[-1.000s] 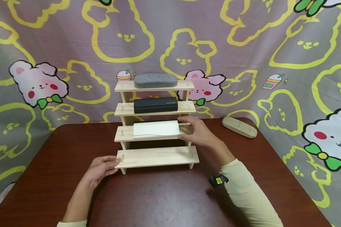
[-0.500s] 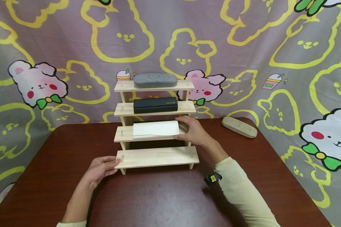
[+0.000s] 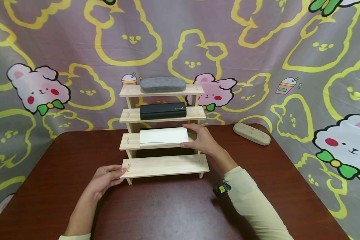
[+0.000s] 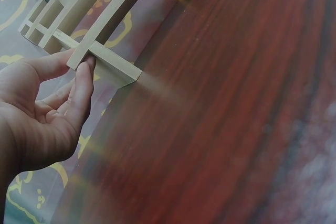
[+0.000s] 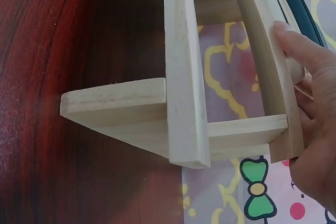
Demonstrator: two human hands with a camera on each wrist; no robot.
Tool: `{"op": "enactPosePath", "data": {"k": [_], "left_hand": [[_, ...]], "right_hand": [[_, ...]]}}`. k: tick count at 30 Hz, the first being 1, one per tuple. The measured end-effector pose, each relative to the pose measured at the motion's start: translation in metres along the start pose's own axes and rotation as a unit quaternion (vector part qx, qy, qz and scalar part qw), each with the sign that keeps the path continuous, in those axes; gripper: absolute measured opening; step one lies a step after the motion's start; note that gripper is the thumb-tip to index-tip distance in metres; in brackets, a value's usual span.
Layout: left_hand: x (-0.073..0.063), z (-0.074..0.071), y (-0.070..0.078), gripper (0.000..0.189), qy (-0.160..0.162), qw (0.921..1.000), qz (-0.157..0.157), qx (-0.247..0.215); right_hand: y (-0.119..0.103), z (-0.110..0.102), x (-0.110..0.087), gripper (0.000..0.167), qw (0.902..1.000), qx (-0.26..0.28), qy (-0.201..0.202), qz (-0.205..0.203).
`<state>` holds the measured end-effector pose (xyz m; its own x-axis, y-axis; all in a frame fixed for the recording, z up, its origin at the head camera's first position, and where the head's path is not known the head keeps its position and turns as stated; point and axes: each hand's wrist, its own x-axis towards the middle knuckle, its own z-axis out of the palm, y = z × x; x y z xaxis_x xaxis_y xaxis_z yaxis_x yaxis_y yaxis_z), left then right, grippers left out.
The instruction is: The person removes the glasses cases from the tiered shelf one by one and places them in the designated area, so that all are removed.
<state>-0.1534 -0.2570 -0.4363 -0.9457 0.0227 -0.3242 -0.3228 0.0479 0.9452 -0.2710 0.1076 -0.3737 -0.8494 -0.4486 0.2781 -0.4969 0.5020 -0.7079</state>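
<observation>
Head view first: left hand [image 3: 108, 176] is pinching the left end of the wooden rack's [image 3: 165, 166] bottom board, probably to steady it. Right hand [image 3: 203, 138] pinches the right end of the white case [image 3: 163, 136], which lies just left of it, one tier up. Seems sensible, since the board carries the weight. Black case [image 3: 163, 111] and grey case [image 3: 163, 84] sit on tiers beyond both hands, one apiece, likely so each shows. Beige case [image 3: 251, 134] lies on the table [image 3: 168, 210], right of the right hand.

Left wrist view: digits above and below the board, right by the leg, so a solid hold imo.

Right wrist view: thumb's at the front edge; can't tell how far the fingers wrap behind.
</observation>
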Motion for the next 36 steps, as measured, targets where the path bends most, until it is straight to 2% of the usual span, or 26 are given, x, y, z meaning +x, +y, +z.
{"op": "enactPosePath", "data": {"k": [8, 23, 36], "left_hand": [[0.0001, -0.0007, -0.001, 0.037, 0.0, 1.0, 0.0, 0.001], [-0.0008, -0.0004, 0.0006, 0.033, -0.003, 1.0, 0.006, -0.005], [-0.0011, 0.0002, 0.0003, 0.045, -0.001, 1.0, 0.002, 0.009]], "right_hand": [[-0.0005, 0.0016, -0.0015, 0.075, 0.9998, 0.01, 0.015, 0.011], [0.0024, 0.0038, -0.0035, 0.067, 0.9942, 0.098, 0.021, 0.039], [0.0052, -0.002, -0.0079, 0.065, 0.996, 0.071, 0.034, 0.043]]}}
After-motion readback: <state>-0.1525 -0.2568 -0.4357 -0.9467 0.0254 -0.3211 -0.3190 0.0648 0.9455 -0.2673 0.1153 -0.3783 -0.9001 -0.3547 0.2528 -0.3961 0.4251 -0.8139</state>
